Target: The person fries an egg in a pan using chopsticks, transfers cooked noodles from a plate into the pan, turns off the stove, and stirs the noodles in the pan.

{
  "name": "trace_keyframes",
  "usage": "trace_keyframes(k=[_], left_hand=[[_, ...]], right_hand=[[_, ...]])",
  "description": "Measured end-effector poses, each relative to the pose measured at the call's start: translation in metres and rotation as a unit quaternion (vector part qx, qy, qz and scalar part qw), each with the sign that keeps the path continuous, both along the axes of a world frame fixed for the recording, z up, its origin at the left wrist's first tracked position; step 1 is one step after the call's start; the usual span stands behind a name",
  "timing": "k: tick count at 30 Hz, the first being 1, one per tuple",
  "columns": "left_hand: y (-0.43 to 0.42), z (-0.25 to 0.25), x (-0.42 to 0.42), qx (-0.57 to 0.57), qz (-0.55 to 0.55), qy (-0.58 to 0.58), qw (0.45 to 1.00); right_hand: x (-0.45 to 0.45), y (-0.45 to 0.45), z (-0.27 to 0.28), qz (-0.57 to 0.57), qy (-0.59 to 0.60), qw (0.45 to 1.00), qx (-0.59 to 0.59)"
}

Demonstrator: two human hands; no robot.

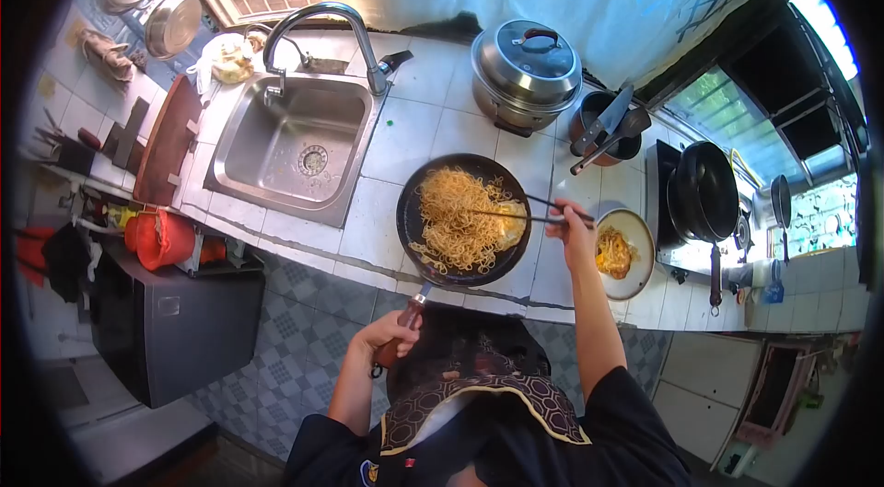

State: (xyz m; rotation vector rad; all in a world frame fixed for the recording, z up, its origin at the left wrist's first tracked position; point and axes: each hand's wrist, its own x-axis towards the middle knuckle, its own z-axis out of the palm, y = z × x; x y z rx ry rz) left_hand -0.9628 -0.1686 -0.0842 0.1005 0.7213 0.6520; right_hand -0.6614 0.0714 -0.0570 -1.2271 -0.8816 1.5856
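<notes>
My left hand (390, 335) is closed round the brown handle of a black frying pan (405, 229), which sits on the white tiled counter. Noodles (453, 220) fill much of the pan, and a piece of fried egg (508, 227) lies at their right side. My right hand (573, 227) grips a pair of dark chopsticks (543, 217), whose tips reach into the pan over the egg and noodles. Just right of that hand stands a white plate (645, 252) with fried egg (615, 254) on it.
Left of the pan is a steel sink (230, 151) with a curved faucet (359, 36). Behind the pan stand a lidded steel pot (527, 73) and a small pot (626, 151) with a knife (610, 119) across it. A black wok (704, 192) rests at the right by the stove.
</notes>
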Motion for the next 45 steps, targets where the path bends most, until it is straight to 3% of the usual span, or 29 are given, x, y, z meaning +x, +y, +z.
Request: trace_keyframes(k=[2, 4, 6, 7, 9, 10, 14, 20, 25, 27, 29, 31, 33, 38, 41, 45], left_hand=[[0.008, -0.005, -0.019, 0.002, -0.030, 0.027, 0.999], [0.015, -0.004, -0.031, 0.000, -0.059, 0.054, 0.997], [0.026, 0.000, -0.039, 0.017, -0.125, 0.179, 0.976], [0.029, -0.003, -0.039, 0.015, -0.125, 0.180, 0.976], [0.036, -0.010, -0.037, 0.059, -0.195, 0.408, 0.890], [0.040, -0.006, -0.039, 0.063, -0.197, 0.424, 0.882], [0.045, -0.004, -0.036, 0.061, -0.183, 0.432, 0.881], [0.048, -0.001, -0.020, 0.055, -0.208, 0.403, 0.890], [0.048, -0.007, -0.025, 0.054, -0.207, 0.404, 0.889], [0.050, -0.007, -0.027, 0.057, -0.215, 0.395, 0.892], [0.048, -0.006, -0.029, 0.062, -0.202, 0.392, 0.895], [0.045, -0.005, -0.033, 0.066, -0.187, 0.390, 0.899], [0.039, -0.008, -0.039, 0.135, -0.179, 0.405, 0.887], [0.042, -0.007, -0.042, 0.135, -0.221, 0.406, 0.876], [0.045, -0.010, -0.051, 0.140, -0.231, 0.405, 0.873], [0.050, -0.013, -0.060, 0.141, -0.244, 0.396, 0.874]], right_hand=[[-0.004, 0.025, -0.016, -0.022, 0.049, 0.998, -0.035], [-0.007, 0.048, -0.031, -0.026, 0.022, 0.998, -0.061], [-0.014, 0.068, -0.049, -0.012, 0.001, 0.996, -0.085], [-0.020, 0.074, -0.052, -0.011, 0.002, 0.996, -0.087], [-0.036, 0.082, -0.060, 0.057, -0.005, 0.992, -0.109], [-0.042, 0.084, -0.065, 0.066, 0.007, 0.990, -0.128], [-0.034, 0.080, -0.071, 0.014, 0.107, 0.967, -0.229], [-0.006, 0.070, -0.001, 0.025, 0.223, 0.953, -0.206], [-0.008, 0.039, 0.074, 0.037, 0.197, 0.976, -0.084], [-0.016, 0.018, 0.093, 0.101, 0.010, 0.994, -0.042], [-0.009, 0.008, 0.074, 0.107, -0.045, 0.993, -0.020], [-0.003, -0.001, 0.054, 0.035, -0.074, 0.997, -0.008], [-0.009, -0.011, 0.014, 0.011, -0.078, 0.997, -0.025], [-0.047, -0.034, -0.085, -0.183, 0.123, 0.960, -0.172], [-0.041, -0.042, -0.098, -0.206, 0.231, 0.928, -0.210], [-0.036, -0.047, -0.042, -0.220, 0.310, 0.914, -0.143]])
